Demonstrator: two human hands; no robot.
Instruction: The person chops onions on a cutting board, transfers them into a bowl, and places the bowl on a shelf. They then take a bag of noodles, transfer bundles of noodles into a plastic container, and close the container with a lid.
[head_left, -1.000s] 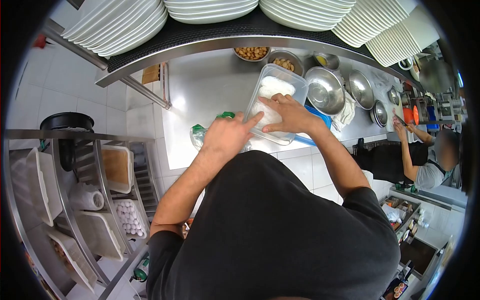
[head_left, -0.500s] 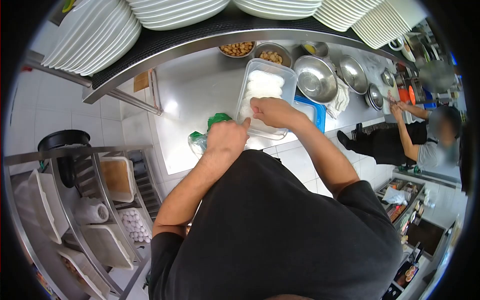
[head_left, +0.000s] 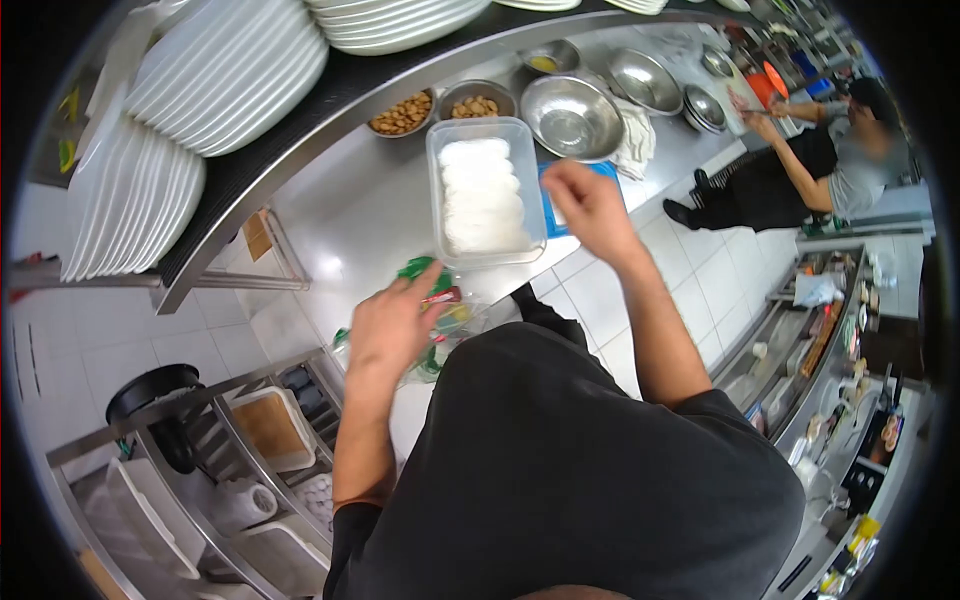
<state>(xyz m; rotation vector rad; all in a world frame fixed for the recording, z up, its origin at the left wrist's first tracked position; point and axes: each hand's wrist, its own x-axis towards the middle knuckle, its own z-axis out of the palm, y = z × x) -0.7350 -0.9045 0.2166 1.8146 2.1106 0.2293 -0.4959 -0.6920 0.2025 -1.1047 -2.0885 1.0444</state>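
A clear plastic container (head_left: 537, 195) holds soft white rounded pieces (head_left: 480, 195) packed in a row. It stands on the steel counter in front of me. My left hand (head_left: 390, 322) is at a crumpled clear-and-green plastic bag (head_left: 445, 285) near the counter's front edge, thumb and fingers apart and touching it. My right hand (head_left: 592, 208) hovers to the right of the container, over a blue lid (head_left: 605, 180). Its fingers are curled in, with nothing seen in them.
Steel bowls (head_left: 570, 118) line the back, two with brown nut-like pieces (head_left: 402, 114). A white cloth (head_left: 633, 145) lies beside them. Stacked plates (head_left: 230, 75) fill the overhead shelf. A rack (head_left: 215, 410) stands left. Another person (head_left: 850, 165) works at the right.
My right hand has lifted out of the container and moved right. My left hand has left the container's edge and moved down-left onto the plastic bag. The view has shifted.
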